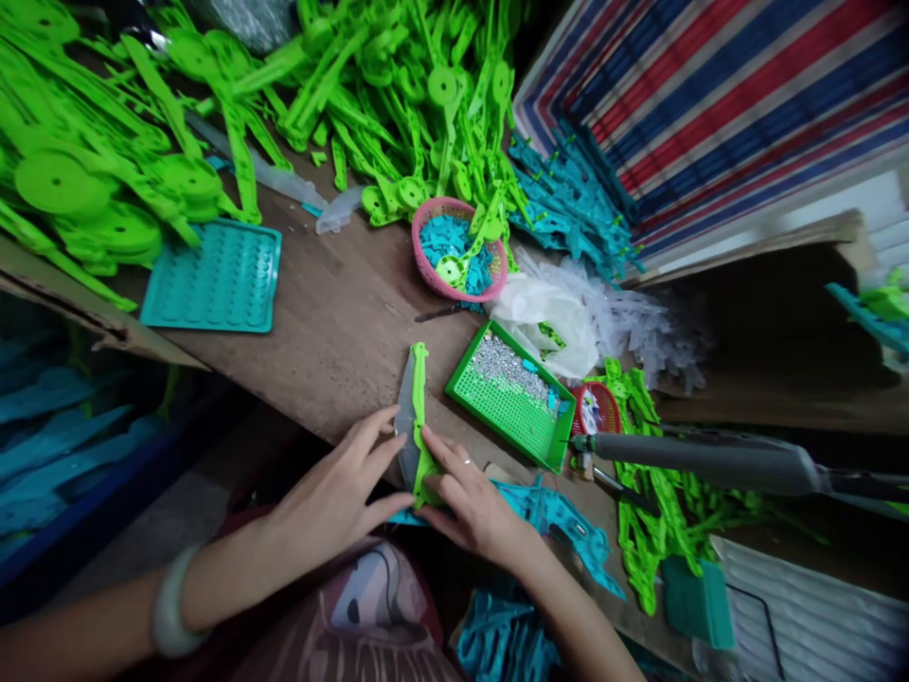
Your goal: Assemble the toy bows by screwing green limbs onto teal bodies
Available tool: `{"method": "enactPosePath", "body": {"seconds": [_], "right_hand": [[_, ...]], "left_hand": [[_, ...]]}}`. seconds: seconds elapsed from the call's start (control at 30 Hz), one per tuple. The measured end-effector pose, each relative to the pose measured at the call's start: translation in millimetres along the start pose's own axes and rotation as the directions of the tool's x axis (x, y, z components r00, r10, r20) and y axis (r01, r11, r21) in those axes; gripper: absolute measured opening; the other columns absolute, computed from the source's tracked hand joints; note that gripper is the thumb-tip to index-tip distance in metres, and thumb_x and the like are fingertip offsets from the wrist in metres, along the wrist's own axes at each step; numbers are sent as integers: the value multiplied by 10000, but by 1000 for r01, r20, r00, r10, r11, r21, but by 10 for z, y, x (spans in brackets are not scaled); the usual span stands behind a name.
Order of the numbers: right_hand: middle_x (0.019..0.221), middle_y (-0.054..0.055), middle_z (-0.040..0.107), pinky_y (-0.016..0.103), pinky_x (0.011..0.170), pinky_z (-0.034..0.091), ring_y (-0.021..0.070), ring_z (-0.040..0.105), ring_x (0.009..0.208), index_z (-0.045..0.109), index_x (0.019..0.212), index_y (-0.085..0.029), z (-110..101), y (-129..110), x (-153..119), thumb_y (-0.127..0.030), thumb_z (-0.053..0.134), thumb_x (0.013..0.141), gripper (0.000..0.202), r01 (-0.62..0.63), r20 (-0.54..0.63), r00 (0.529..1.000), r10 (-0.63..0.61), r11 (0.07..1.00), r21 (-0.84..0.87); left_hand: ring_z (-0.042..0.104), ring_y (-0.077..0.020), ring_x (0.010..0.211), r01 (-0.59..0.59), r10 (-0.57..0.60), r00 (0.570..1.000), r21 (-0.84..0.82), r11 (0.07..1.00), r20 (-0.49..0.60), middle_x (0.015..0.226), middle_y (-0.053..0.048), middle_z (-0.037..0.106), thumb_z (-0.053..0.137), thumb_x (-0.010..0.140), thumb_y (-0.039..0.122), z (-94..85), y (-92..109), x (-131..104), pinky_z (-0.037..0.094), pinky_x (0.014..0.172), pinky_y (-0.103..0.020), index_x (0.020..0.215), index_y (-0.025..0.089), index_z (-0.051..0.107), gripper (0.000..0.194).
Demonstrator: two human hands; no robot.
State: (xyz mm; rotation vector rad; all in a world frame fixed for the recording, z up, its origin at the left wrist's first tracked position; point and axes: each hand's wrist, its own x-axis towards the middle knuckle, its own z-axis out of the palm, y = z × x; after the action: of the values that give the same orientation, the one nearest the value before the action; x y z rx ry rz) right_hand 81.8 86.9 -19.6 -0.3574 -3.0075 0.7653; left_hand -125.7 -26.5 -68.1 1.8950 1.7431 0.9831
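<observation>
A long bright green plastic part (418, 398) lies near the table's front edge, with a clear blade-shaped plastic piece (406, 440) along its left side. My left hand (347, 474) holds the clear piece from the left, fingertips on its face and thumb at the lower end. From the right, my right hand (469, 497) grips the green part, its fingers along the edge and over the lower end. A bit of blue plastic shows under the lower end, mostly hidden by my hands. Right of them is a green perforated tray (490, 417) with small silver screws and a few blue pieces.
Green parts (341, 85) pile up at the back. A pink basket (420, 260) holds blue pieces. A teal tray (213, 275) sits left; blue parts (561, 516) lie right. A grey power screwdriver (710, 461) reaches in from the right, beside a red basket (612, 407).
</observation>
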Motion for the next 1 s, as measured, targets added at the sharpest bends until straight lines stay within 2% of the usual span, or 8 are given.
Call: {"method": "enactPosePath", "body": {"seconds": [0.07,0.2,0.33,0.47,0.53,0.73,0.87,1.0], "right_hand": [[1630,225,331,512,1084,542,293,356,1504,523,1035,-182,9,19,-7,-265,567,991,104,16,-4,1000,-16,1000,4],[1629,234,335,525,1111,522,293,329,1521,522,1049,-179,24,48,-12,-272,576,988,124,44,-10,999,-44,999,14],[1625,235,345,510,1083,538,303,351,1508,534,1050,-178,19,34,-14,-289,568,992,130,34,4,999,-34,997,-67],[1594,244,398,503,1011,568,329,427,1449,560,1052,-163,33,25,-22,-301,556,994,150,45,4,999,-45,985,-165],[1591,243,405,491,988,574,327,434,1443,571,1068,-158,43,33,-26,-298,556,992,160,46,-2,999,-47,984,-175],[1629,157,383,521,1094,514,301,361,1502,581,1169,-178,-118,32,-5,-326,574,980,240,-8,81,997,13,998,-55],[1636,119,383,568,1171,437,291,303,1539,594,1221,-192,-369,36,91,-250,585,955,273,-49,196,980,44,999,18],[1565,103,496,532,1194,427,245,327,1536,624,1208,-192,-584,114,216,-156,556,941,278,-52,266,964,20,992,114]], "left_hand": [[566,-290,1320,34,-36,999,-75,997,-27,1446,-194,527,591,961,306,1,-74,17,549,1059,-444,1299,112,588,390],[605,-250,1265,22,-26,999,-118,993,-36,1408,-167,553,528,982,226,6,-108,70,567,1032,-395,1290,122,603,334],[582,-303,1286,-51,56,996,77,996,-63,1392,-205,578,516,983,212,15,12,138,560,1024,-452,1298,83,608,353],[485,-336,1401,-239,249,968,223,945,-18,1453,-242,560,537,985,487,55,163,83,474,1115,-465,1396,1,519,637],[458,-354,1427,-272,275,961,274,923,27,1505,-249,510,544,950,588,110,225,-12,438,1140,-461,1384,3,535,729],[549,-353,1351,-287,332,943,521,804,9,1458,-255,555,419,959,156,310,286,-207,388,1160,-468,1325,-24,571,435],[573,-329,1329,-325,365,931,507,798,23,1400,-215,613,404,956,142,303,255,-132,406,1158,-470,1224,46,630,364],[579,-332,1323,-358,382,921,560,747,78,1382,-220,620,405,941,157,257,269,-59,420,1157,-464,1291,20,595,422]]}}
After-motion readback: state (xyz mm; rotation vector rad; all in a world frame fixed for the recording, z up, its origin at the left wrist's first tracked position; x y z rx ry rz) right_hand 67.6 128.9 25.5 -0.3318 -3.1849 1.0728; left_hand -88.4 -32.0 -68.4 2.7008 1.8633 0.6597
